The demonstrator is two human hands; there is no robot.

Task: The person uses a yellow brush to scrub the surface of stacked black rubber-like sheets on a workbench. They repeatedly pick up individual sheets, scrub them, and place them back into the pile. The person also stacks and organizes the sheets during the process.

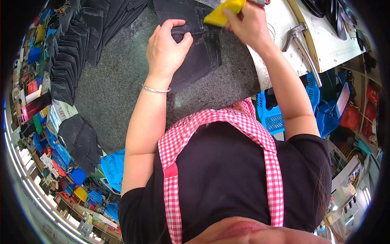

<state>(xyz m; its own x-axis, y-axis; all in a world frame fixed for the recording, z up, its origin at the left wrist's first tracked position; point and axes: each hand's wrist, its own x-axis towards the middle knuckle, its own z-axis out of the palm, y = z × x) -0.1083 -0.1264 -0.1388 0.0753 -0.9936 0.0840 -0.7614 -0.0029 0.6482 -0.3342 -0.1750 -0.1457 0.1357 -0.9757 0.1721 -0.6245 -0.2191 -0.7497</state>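
Observation:
My left hand [166,51] rests on a black sheet piece [191,73], its thumb and forefinger spread apart and the other fingers partly hidden. A seam or fold crosses the black piece beside the thumb. In my right hand [252,26] is a yellow flat, wedge-shaped piece [223,13], gripped between thumb and fingers; its exact kind is not clear. It is at the far right edge of the black sheet, and I cannot tell whether it touches it. Both lie over a dark speckled stone slab [118,93].
Overlapping black cut pieces [69,57] fan along the slab's left side. More black pieces [79,138] hang at the lower left. A hammer [300,49] lies on the white tabletop [329,49] at the right. Blue baskets [272,116] stand below, and black curved parts [335,20] lie far right.

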